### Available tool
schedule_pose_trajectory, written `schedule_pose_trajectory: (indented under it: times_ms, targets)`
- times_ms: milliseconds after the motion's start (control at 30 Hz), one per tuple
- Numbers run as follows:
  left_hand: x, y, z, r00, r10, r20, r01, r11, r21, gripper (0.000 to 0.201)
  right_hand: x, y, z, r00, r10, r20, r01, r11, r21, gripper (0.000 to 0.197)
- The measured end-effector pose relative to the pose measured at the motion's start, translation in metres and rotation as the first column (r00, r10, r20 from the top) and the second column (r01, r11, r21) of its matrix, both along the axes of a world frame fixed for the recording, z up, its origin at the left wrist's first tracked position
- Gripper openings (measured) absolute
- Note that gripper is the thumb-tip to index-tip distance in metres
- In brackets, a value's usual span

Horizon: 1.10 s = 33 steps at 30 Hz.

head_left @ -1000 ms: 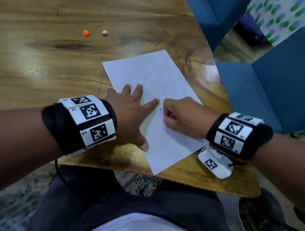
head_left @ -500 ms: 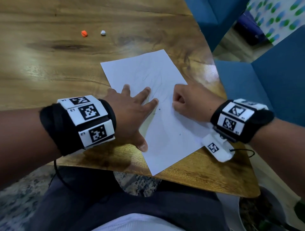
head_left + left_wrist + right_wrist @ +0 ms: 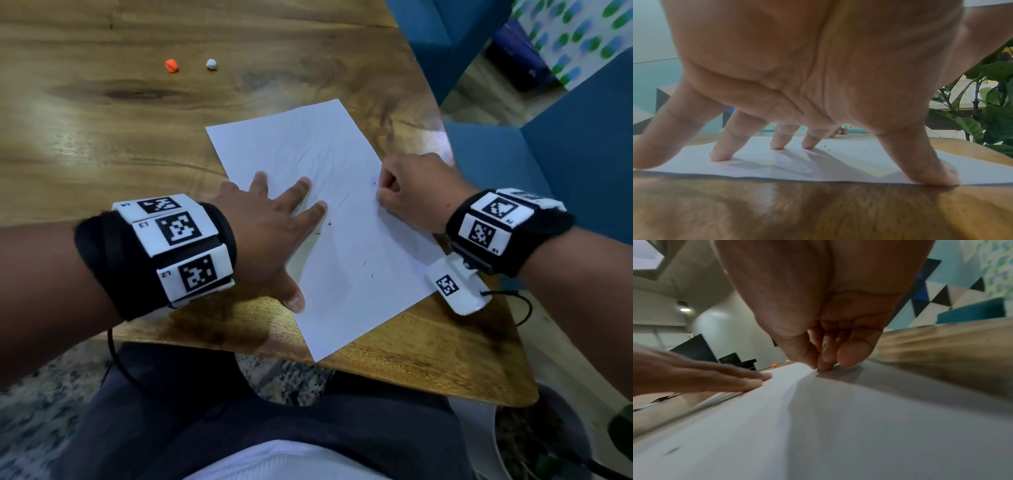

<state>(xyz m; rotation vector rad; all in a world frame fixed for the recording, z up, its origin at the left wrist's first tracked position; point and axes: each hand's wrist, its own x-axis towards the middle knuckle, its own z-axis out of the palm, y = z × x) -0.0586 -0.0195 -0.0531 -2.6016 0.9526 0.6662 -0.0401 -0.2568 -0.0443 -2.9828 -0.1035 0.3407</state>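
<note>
A white, faintly creased sheet of paper (image 3: 346,260) is lying aslant at the near edge of the brown wooden table (image 3: 120,144). The left hand (image 3: 263,233) is pressing flat on its left part, fingers (image 3: 719,154) spread and straight. The right hand (image 3: 414,192) is curling into a fist, with its bunched fingertips (image 3: 851,356) bearing down on the sheet near the right edge. Further back, well apart from both, a small orange lump (image 3: 171,65) and a small white lump (image 3: 211,64) are sitting.
</note>
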Motion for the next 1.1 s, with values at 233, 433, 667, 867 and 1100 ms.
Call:
schedule_pose_trajectory:
  times_ms: [233,433,667,867,1100]
  targets:
    - [0.0,0.001,-0.003,1.0,0.002,0.006,-0.002,1.0,-0.009,0.138,-0.05,0.035,-0.008,0.943,0.311,-0.122,-0.293,0.945,0.145,0.004]
    - [-0.001,0.002,-0.002,0.999,0.029,-0.015,-0.029,0.999,-0.026,0.136,-0.004,0.012,-0.004,0.999,0.05,-0.013,-0.049,0.997,0.06,0.006]
    - [-0.01,0.01,0.004,0.997,0.07,-0.036,-0.073,0.992,-0.104,0.118,0.007,0.012,0.008,0.995,-0.093,0.033,0.085,0.978,0.193,0.008]
    - [-0.018,0.002,0.018,1.0,0.003,-0.006,-0.004,0.991,-0.134,0.092,-0.006,0.011,0.01,0.999,-0.026,-0.026,0.033,0.952,0.305,0.01]
    - [0.019,-0.02,0.017,0.999,-0.018,0.039,0.023,0.992,-0.122,0.126,-0.001,0.012,0.013,0.999,-0.036,0.018,0.03,0.967,0.252,0.006]
